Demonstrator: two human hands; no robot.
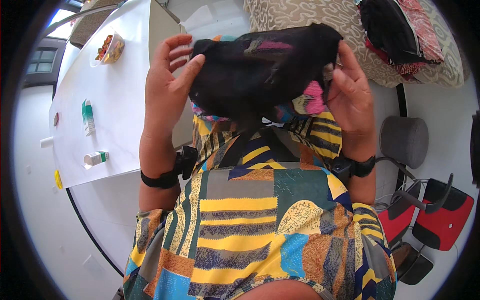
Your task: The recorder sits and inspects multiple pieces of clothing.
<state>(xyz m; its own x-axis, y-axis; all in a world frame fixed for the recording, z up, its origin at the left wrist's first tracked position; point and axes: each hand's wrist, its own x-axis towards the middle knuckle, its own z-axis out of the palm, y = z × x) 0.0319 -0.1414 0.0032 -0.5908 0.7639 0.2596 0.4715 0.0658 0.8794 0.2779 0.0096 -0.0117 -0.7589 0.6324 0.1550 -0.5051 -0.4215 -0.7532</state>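
I see my patterned garment (pixel 250 220) nearest. Above it, my left hand (pixel 167 87) and right hand (pixel 350 95) each pinch an end of a dark multicoloured cloth (pixel 265 70), which hides the sofa (pixel 320 25) behind. Left: white table (pixel 125 115) with small boxes (pixel 88 117).

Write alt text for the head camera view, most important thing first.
Two bare hands, the left hand and right hand, hold up a dark bunched cloth with pink and yellow patches above a bright patchwork-print garment. A white table on the left carries small boxes and a clear plastic food tub; red-and-black chairs stand at right.
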